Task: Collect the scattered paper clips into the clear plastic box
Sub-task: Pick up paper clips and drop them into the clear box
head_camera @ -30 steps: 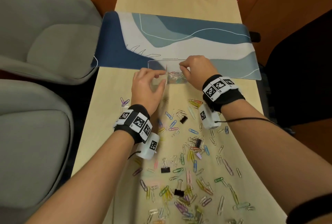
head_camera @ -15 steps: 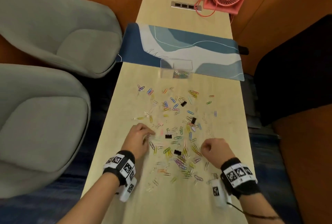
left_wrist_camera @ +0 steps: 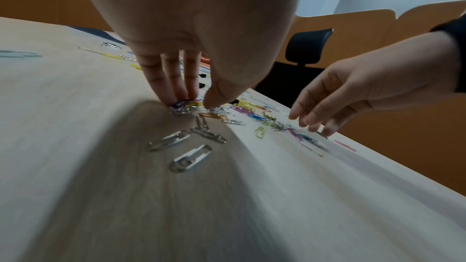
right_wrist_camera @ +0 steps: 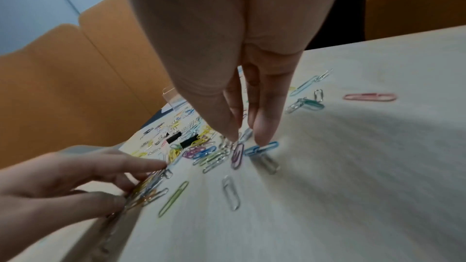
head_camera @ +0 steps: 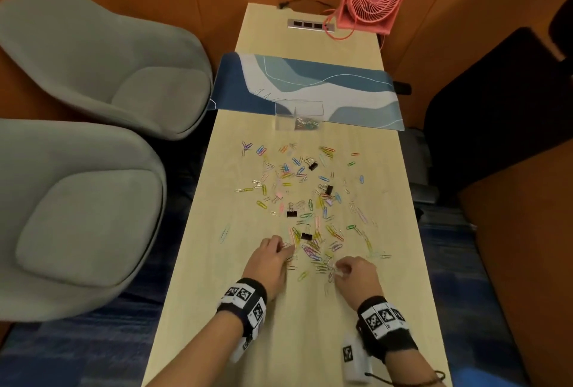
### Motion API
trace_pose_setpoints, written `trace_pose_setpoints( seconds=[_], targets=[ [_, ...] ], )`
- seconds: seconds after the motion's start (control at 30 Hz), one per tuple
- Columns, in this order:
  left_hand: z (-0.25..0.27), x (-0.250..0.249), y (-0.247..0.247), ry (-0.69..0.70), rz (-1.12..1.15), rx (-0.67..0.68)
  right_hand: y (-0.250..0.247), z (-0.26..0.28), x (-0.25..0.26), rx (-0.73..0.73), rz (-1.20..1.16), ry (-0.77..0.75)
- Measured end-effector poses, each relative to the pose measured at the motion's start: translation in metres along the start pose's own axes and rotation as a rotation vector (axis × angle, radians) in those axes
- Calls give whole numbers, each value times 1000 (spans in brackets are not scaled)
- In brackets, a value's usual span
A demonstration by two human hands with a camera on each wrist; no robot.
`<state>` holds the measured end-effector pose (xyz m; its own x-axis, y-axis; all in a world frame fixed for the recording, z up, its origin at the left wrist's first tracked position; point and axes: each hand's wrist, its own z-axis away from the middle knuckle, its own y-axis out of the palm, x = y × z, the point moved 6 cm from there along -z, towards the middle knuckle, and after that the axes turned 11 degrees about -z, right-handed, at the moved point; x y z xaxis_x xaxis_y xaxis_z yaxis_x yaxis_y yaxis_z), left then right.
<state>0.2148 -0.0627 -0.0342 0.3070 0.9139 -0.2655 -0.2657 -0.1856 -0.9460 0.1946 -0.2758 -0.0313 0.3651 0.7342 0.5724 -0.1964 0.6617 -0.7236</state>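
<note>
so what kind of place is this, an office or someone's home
Most likely an office meeting nook, not a home: the long table has a built-in socket strip, grey armchairs line one side, and a black office chair stands opposite.

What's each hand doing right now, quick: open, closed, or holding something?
Left hand: pinching a bunch of paper clips on the table.
Right hand: open, fingertips touching loose clips, nothing gripped.
</note>
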Motion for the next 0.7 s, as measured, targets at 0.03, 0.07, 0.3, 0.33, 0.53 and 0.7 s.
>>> trace_pose_setpoints(
  seconds=[0.03, 0.07, 0.3, 0.33, 0.53, 0.7],
  targets=[
    [3, 0, 0, -8, -11, 0, -4, 2, -2, -22, -2, 8],
    [6, 0, 0, -16, -26, 3, -7, 5, -7, -32, 10, 29],
    [28, 0, 15, -25, -26, 94, 24, 25, -3, 71, 21, -20],
    [29, -1, 16, -25, -23, 88, 27, 24, 1, 66, 10, -40],
    [32, -6, 16, -38, 74, -15, 38, 8, 20, 7, -101, -96],
    [29, -5, 14, -48, 131, -88, 49, -3, 40, 8, 71, -190]
  ],
)
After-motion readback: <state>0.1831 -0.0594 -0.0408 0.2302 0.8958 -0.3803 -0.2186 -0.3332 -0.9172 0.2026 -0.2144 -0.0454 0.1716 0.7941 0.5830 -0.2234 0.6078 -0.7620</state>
